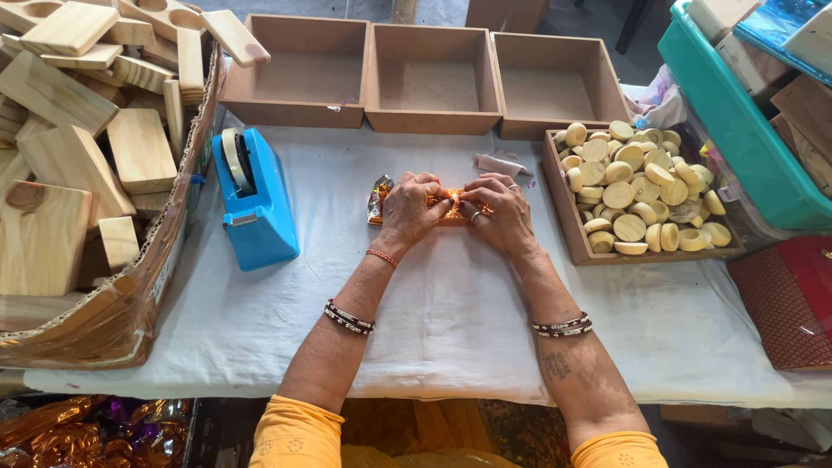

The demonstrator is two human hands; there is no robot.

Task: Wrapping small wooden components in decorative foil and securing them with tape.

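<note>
A small flat block wrapped in shiny orange foil (450,213) lies on the white cloth at the table's middle. My left hand (409,208) presses on its left half, and my right hand (498,211) presses on its right half, fingertips meeting over the wrap. Loose foil (379,198) sticks out to the left of my left hand. Both hands hide most of the block.
A blue tape dispenser (256,204) stands left of my hands. A cardboard box of wooden blocks (78,165) fills the far left. Three open wooden boxes (431,82) line the back. A wooden tray (581,247) of several pale round pieces sits right, beside a teal bin (737,121).
</note>
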